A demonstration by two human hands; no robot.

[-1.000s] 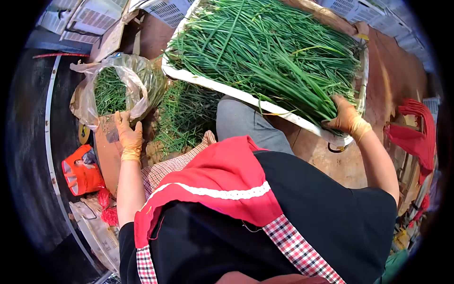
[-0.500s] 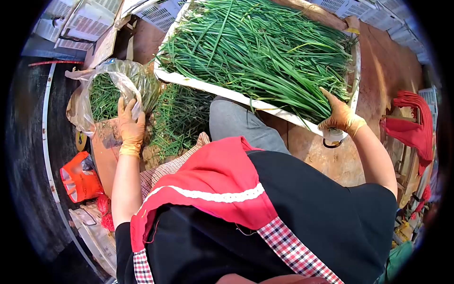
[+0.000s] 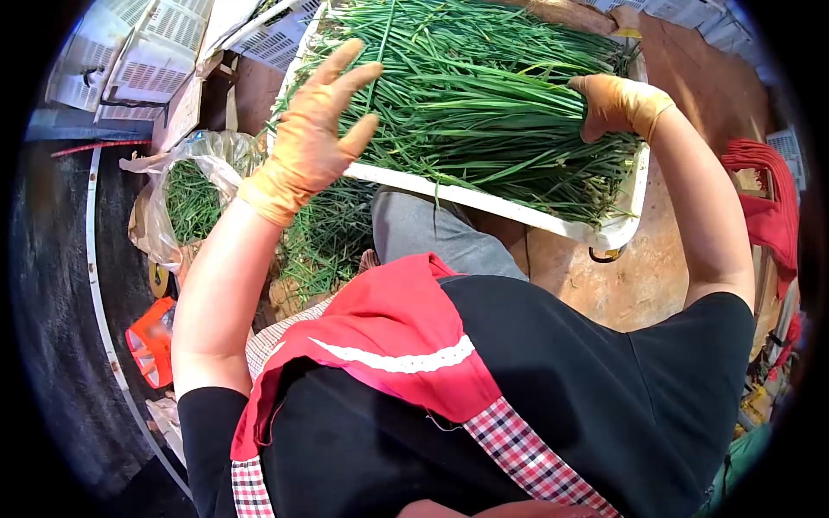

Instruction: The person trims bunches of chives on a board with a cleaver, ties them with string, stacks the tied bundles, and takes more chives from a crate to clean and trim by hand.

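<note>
A white tray (image 3: 509,207) full of long green stalks (image 3: 484,52) lies in front of me, beyond my knee. My right hand (image 3: 617,104), in an orange glove, is closed round one end of a bunch of green stalks (image 3: 509,108) at the tray's right side. The bunch stretches leftward over the other stalks. My left hand (image 3: 319,129), gloved the same way, is raised over the tray's left edge with its fingers spread and nothing in it.
An open plastic bag (image 3: 229,177) of greens stands at the left, beside a heap of loose stalks (image 3: 324,237). An orange bag (image 3: 154,341) lies lower left. White crates (image 3: 160,52) stand at the upper left. Red cloth (image 3: 764,211) hangs at the right.
My left hand has left the plastic bag's rim and moved up and right to the tray. My right hand has moved up from the tray's lower right corner, lifting the stalk bunch.
</note>
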